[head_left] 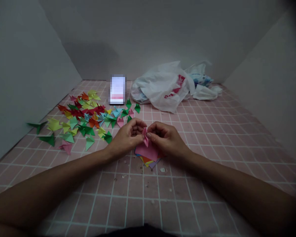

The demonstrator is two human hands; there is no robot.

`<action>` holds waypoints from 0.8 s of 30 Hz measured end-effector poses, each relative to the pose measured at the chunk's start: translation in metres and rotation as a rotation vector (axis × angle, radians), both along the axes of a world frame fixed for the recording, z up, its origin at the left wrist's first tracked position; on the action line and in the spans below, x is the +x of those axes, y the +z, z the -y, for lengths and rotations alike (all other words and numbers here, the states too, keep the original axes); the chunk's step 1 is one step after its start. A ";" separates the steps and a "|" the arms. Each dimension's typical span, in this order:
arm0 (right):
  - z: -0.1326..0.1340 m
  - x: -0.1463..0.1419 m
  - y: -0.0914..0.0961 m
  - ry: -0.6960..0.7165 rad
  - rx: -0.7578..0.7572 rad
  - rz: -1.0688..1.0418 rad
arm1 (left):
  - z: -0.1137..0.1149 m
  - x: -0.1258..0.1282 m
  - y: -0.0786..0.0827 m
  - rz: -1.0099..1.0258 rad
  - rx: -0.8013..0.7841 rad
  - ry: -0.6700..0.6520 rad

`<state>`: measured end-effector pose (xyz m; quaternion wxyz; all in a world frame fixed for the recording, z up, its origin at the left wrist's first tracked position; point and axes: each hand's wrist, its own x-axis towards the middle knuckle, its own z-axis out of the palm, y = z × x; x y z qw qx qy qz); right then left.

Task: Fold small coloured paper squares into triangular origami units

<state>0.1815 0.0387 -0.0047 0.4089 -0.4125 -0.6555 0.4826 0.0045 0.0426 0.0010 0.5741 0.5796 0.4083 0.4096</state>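
Observation:
Between my two hands is a small piece of folded pink origami paper (145, 139), narrow and pointed at its lower end. My left hand (130, 134) pinches it from the left, thumb against the fingers. From the other side my right hand (166, 136) grips its right edge between thumb and curled fingers. Just below lies a fanned stack of coloured paper squares (149, 154), pink on top, with blue, orange, yellow and purple corners showing. My right hand partly covers the stack.
Many folded paper cranes (84, 118) in several colours spread over the left of the pink grid-patterned tablecloth (212, 144). A lit phone (117, 89) stands behind them. White plastic bags (160, 87) sit at the back, and pale walls enclose the sides.

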 end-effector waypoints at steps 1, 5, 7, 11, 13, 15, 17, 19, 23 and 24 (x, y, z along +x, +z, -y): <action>0.000 0.000 0.000 -0.008 0.002 0.002 | 0.000 0.000 0.000 0.001 0.010 0.000; -0.002 0.000 0.000 -0.031 -0.012 -0.013 | 0.001 -0.001 -0.001 -0.005 0.047 -0.019; -0.003 0.000 0.000 -0.039 -0.022 -0.022 | 0.001 -0.002 -0.002 -0.008 0.064 -0.016; -0.002 0.000 0.000 -0.045 -0.049 -0.033 | 0.001 -0.002 -0.002 -0.051 0.109 0.003; -0.001 0.000 -0.001 -0.046 -0.057 -0.030 | 0.001 -0.001 -0.002 -0.079 0.131 0.017; -0.001 -0.001 -0.001 -0.044 -0.065 -0.029 | 0.001 -0.001 -0.002 -0.098 0.139 0.029; 0.000 -0.001 -0.001 -0.042 -0.073 -0.039 | 0.001 -0.001 -0.001 -0.105 0.129 0.031; 0.000 -0.001 -0.001 -0.039 -0.083 -0.048 | 0.001 -0.002 -0.001 -0.099 0.106 0.018; 0.000 -0.001 0.000 -0.020 -0.114 -0.061 | -0.001 -0.004 -0.003 -0.044 0.031 0.000; 0.000 0.000 0.000 -0.012 -0.124 -0.067 | -0.001 -0.005 -0.004 -0.032 0.011 -0.001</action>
